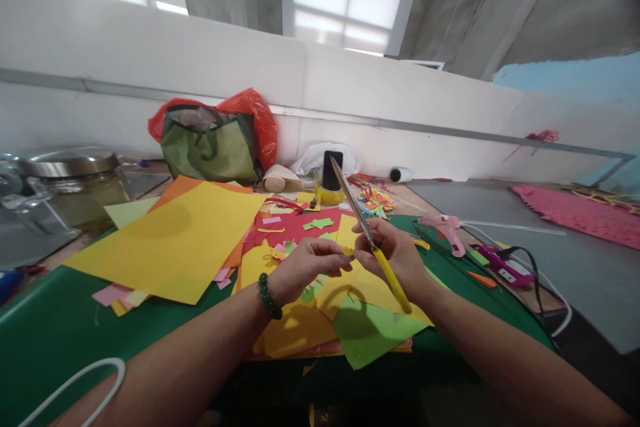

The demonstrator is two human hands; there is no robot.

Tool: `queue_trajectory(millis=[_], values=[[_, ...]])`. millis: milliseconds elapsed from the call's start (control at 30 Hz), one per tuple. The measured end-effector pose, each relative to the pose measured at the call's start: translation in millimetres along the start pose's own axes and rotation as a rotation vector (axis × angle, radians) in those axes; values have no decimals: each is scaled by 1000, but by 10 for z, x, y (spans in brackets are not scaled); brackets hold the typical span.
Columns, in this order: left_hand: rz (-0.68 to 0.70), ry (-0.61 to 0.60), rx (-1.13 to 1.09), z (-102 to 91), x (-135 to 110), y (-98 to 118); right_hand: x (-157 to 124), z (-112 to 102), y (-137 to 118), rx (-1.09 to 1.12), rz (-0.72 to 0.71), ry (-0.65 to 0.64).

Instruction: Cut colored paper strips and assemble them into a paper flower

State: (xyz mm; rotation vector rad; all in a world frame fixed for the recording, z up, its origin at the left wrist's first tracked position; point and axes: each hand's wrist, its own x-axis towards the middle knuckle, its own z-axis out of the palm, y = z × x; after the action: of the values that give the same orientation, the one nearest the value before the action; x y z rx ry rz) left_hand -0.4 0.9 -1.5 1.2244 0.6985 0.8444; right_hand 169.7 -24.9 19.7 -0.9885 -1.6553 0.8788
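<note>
My right hand is closed round yellow-handled scissors. Their closed metal blades point up and to the left, away from me. My left hand, with a green bead bracelet on its wrist, pinches its fingertips together right against the right hand. What it pinches is tiny and blends into the yellow paper behind it. Both hands hover over a pile of yellow paper and a light green sheet.
A green mat covers the table. On it lie a large yellow sheet, red paper and several scraps. A glass jar stands at the left and a green bag at the back. A pink glue gun lies at the right.
</note>
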Motion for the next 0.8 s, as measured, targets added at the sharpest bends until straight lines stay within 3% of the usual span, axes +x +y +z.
queue_trajectory(millis=[133,233,367,433,500,600,700,800], values=[[21,24,-13,-20,8,3,14,-15,-24,-42,11,0],[34,40,-28,-43,17,3,2,-168,-36,-189,27,34],[25,57,-49,-57,20,13,25,-666,57,-665,43,152],[37,62,-46,-63,21,16,51,-966,194,-944,120,163],[43,65,-45,-72,26,13,66,-1224,385,-1124,261,94],[41,80,-45,-90,47,-2,53,-1454,680,-1209,359,-37],[32,109,-39,-104,72,-18,29,-1512,849,-1157,388,-202],[31,138,-18,-110,89,-30,41,-1496,832,-1188,391,-301]])
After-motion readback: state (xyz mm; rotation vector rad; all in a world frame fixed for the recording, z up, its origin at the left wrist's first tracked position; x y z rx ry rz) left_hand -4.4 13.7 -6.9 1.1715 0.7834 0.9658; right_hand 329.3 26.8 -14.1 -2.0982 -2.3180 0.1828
